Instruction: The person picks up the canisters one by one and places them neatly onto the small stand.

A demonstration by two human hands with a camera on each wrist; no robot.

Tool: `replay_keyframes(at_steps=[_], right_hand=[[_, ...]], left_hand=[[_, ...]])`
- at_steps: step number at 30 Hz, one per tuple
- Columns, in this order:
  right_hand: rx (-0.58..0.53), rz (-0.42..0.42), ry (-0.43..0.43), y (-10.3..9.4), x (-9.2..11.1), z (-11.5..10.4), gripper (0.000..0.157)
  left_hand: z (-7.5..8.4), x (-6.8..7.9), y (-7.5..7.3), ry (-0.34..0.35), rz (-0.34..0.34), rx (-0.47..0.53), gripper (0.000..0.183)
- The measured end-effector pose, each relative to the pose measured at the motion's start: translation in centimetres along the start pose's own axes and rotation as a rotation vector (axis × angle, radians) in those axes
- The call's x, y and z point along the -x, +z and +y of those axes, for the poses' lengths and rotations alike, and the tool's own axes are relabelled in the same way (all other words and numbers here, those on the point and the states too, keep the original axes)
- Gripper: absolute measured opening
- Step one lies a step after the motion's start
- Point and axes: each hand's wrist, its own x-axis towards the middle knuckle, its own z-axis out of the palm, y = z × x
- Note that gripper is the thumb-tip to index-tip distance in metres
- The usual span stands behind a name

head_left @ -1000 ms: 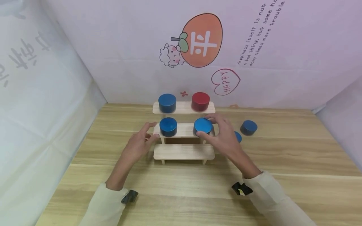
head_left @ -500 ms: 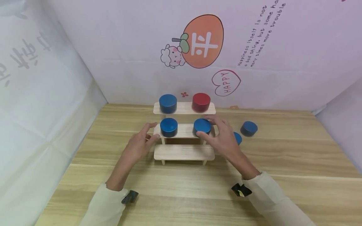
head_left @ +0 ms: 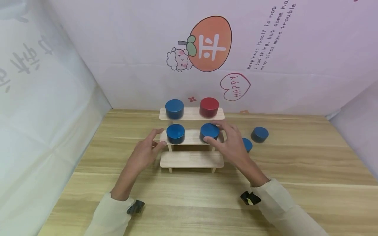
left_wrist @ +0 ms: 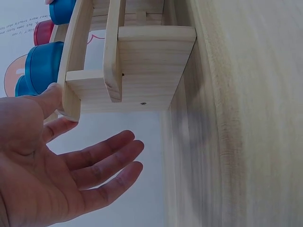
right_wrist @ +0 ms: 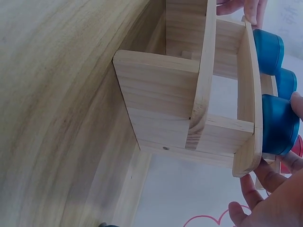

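Observation:
A three-tier wooden stand [head_left: 192, 160] faces me on the table. My right hand [head_left: 231, 144] holds a blue round tin [head_left: 209, 131] by its sides, at the right end of the middle shelf. In the right wrist view this tin [right_wrist: 279, 125] is upright with its base at the shelf board. My left hand [head_left: 144, 149] pinches the left end of the same shelf; the left wrist view has the thumb on top and a finger below, other fingers [left_wrist: 111, 161] spread loosely. Another blue tin [head_left: 175, 133] sits on that shelf, near the left hand.
On the top shelf stand a blue tin [head_left: 174, 109] and a red tin [head_left: 209, 107]. Two more blue tins are on the table to the right, one apart [head_left: 260, 134] and one partly behind the right hand [head_left: 247, 145]. A printed cloth [head_left: 141, 72] hangs behind.
The right hand has shifted the blue tin slightly left along the middle shelf, and its top looks less tilted. The left hand has kept its place on the shelf end.

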Motion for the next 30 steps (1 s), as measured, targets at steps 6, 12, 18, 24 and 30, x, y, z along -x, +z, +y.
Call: replay_keyframes(at_steps=[6, 12, 18, 24, 30], right_hand=[[-0.005, 0.012, -0.007, -0.1, 0.1, -0.1, 0.059], [0.007, 0.015, -0.016, -0.2, 0.2, -0.1, 0.061], [-0.003, 0.024, -0.003, -0.6, 0.5, 0.0, 0.063], [-0.038, 0.036, -0.012, -1.2, 0.9, 0.5, 0.065], [-0.039, 0.025, -0.028, -1.6, 1.3, 1.1, 0.067]], left_hand=[[0.4, 0.2, -0.1, -0.003, 0.016, -0.001, 0.052], [0.7, 0.3, -0.1, -0.022, 0.029, -0.02, 0.052], [1.0, 0.3, -0.1, -0.026, 0.028, -0.022, 0.053], [1.3, 0.4, -0.3, -0.021, 0.023, -0.035, 0.057], [1.5, 0.7, -0.2, 0.0, 0.012, -0.013, 0.063]])
